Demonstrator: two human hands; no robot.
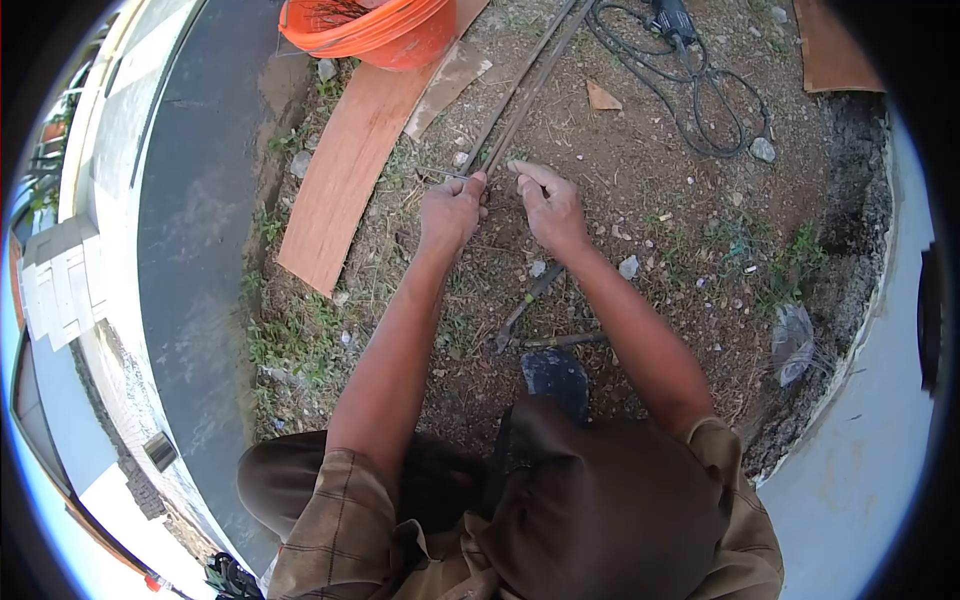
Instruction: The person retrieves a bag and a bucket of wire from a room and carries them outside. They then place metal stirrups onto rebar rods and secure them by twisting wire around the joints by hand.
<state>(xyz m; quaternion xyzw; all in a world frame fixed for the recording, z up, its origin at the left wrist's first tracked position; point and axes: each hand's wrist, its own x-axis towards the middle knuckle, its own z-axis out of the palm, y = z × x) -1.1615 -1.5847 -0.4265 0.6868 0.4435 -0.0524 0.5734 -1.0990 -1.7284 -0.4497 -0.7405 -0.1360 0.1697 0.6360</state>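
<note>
My left hand [452,212] is closed around the near end of thin steel bars [527,92], which run away from me along the ground. A short thin metal rod [440,174] sticks out leftward at its fingers. Just right of the bars is my right hand [554,210], its fingers curled and thumb and forefinger brought near each other. Whatever may be between those fingertips is too small to make out. On the soil below my hands lies a pair of pincers [528,304], handles spread, near the dark toe of my shoe [556,380].
An orange bucket [405,50] holding dark wire stands on a plywood strip [340,180]. A corded power tool [675,22] lies at the upper right with its cable [690,130] coiled. A concrete ledge [195,250] borders the left, a pale wall edge [850,400] the right.
</note>
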